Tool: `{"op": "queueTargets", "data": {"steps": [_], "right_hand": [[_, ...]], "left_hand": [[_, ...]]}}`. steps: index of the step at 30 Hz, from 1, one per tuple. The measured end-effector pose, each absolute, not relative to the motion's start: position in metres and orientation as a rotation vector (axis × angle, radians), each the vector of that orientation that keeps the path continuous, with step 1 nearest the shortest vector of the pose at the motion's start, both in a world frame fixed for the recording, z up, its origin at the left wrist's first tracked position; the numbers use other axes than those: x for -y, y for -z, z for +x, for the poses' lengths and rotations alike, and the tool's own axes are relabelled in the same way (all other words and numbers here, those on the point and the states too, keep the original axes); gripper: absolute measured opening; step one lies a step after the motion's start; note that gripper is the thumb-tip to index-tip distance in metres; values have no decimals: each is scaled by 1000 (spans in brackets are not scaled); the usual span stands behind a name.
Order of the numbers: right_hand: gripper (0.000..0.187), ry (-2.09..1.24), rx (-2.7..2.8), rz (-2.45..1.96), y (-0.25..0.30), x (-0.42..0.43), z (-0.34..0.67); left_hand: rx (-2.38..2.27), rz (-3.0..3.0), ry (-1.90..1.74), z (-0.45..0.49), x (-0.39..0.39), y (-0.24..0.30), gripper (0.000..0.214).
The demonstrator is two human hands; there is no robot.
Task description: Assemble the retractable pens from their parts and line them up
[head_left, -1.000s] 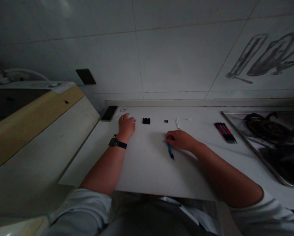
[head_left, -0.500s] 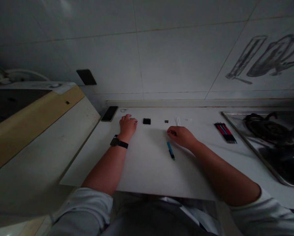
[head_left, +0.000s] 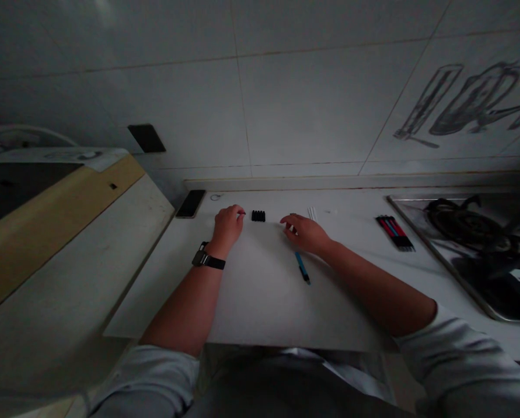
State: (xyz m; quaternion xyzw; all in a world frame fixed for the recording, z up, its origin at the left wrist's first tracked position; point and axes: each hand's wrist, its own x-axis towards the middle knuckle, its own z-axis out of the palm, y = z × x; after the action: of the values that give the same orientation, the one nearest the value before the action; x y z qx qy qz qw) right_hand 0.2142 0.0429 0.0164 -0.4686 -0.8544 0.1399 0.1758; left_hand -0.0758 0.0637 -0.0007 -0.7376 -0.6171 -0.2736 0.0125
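Note:
My left hand, with a dark watch on its wrist, is over the back left of the white counter. Its thumb and fingertips pinch together around something small and dark that I cannot make out. Just right of those fingertips lies a row of short black cylinders. My right hand hovers further right, fingers curved and a little apart, with nothing visible between them. Below it a blue pen body with a black lower section lies on the counter. Thin white sticks lie behind the right hand, partly covered by it.
A phone and a small ring-like item lie at the back left. Tiny clear pieces lie behind right. A bundle of red and blue pens lies beside the gas stove. A white cabinet-like box borders the left.
My right hand has shifted left, and its fingers have spread a little. My left hand has moved slightly right, toward the black cylinders, with its fingertips drawn together.

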Motion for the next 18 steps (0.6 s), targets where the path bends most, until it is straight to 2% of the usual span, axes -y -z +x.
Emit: {"op": "queueTargets", "data": {"steps": [6,18], "right_hand": [[50,-247,2578,-1404,-14,-86,178],[41,-44,2791,-1292,-10,-116,172]], "left_hand": [[1821,-2355,1101,-71,-60,0,9],[1850,-2282,1331,-73,-66,8,6]]}}
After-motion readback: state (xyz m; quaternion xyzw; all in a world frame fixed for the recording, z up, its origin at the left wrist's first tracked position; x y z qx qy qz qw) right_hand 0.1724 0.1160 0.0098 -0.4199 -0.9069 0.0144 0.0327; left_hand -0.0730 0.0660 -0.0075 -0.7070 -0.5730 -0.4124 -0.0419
